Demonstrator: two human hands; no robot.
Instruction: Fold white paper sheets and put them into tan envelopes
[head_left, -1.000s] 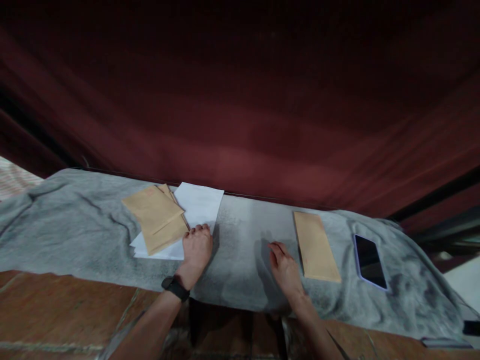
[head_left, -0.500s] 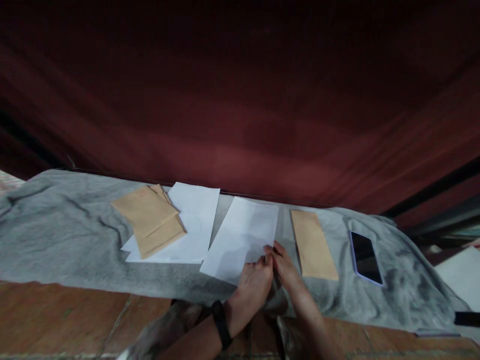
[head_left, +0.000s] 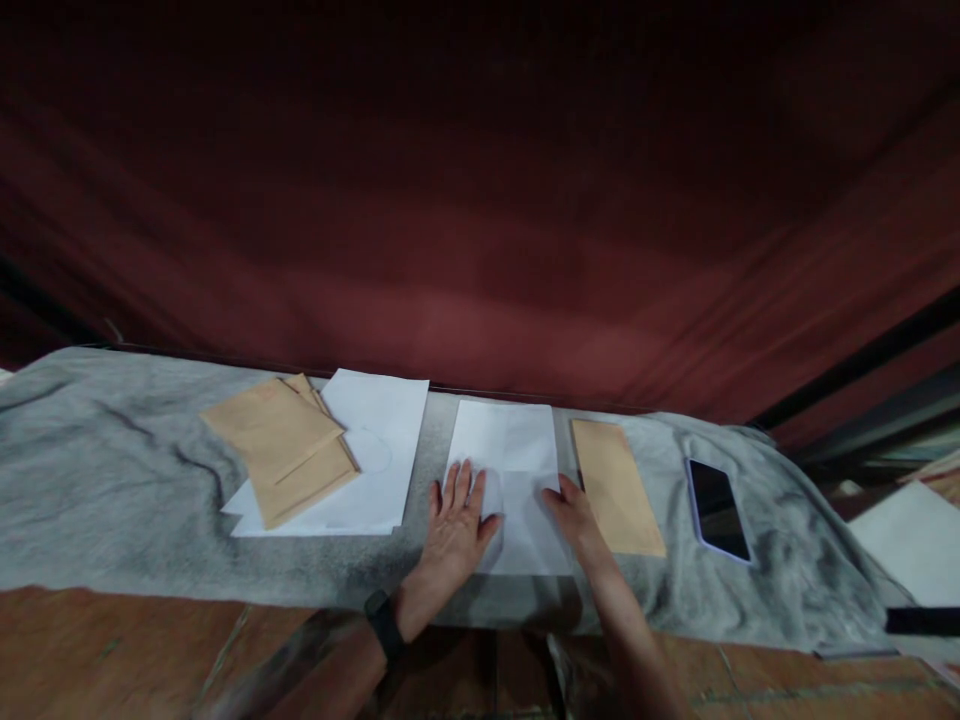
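A white sheet of paper (head_left: 517, 435) lies in front of me, a crosswise crease and a lengthwise crease showing on it. Flat on its left side rests my left hand (head_left: 455, 520), fingers spread and holding nothing; a dark band circles that wrist. At the sheet's right edge, my right hand (head_left: 574, 510) has its thumb and fingers closed on the paper. Just right of that hand lies a brown envelope (head_left: 619, 485).
Several brown envelopes (head_left: 281, 440) overlap white sheets (head_left: 386, 430) on the left. A phone (head_left: 718, 510) lies to the right. Everything rests on a grey cloth (head_left: 135, 480) before a dark red wall-like surface (head_left: 480, 250). Brown tiles (head_left: 112, 650) run along the near side.
My hands have parted from the sheet's lower right corner; the left moved left and spread flat. The sheet now lies straighter, its creases showing. The view shifted slightly.
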